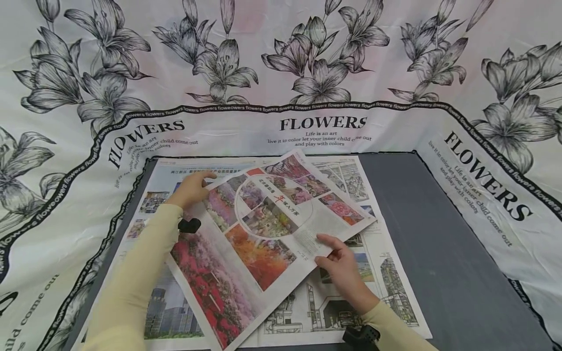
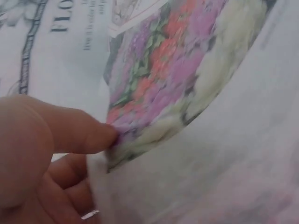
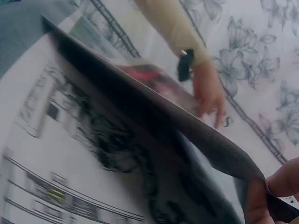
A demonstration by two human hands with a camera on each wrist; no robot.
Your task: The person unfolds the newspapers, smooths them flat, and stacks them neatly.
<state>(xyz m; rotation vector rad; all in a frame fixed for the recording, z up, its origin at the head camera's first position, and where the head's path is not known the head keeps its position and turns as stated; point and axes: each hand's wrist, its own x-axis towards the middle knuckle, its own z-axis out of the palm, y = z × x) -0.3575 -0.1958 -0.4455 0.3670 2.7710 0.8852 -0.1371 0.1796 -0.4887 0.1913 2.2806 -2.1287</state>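
Observation:
A newspaper sheet (image 1: 263, 258) printed with flower photos is held at a slant above another spread newspaper (image 1: 175, 312). My left hand (image 1: 193, 190) pinches its left edge; in the left wrist view the thumb (image 2: 93, 135) lies on the printed face, with fingers behind. At the sheet's lower right edge, my right hand (image 1: 344, 273) pinches the paper between thumb and fingers. In the right wrist view the lifted sheet (image 3: 187, 126) stands raised, its dark underside showing over the lower newspaper (image 3: 28, 154). The left hand (image 3: 210, 93) appears beyond it.
The newspapers lie over a dark grey table top (image 1: 452, 263), which shows along the right side. A white cloth (image 1: 237, 131) with black flower drawings and "FLOWERS" lettering rises behind and at both sides. Black bands (image 1: 190, 225) circle the wrists.

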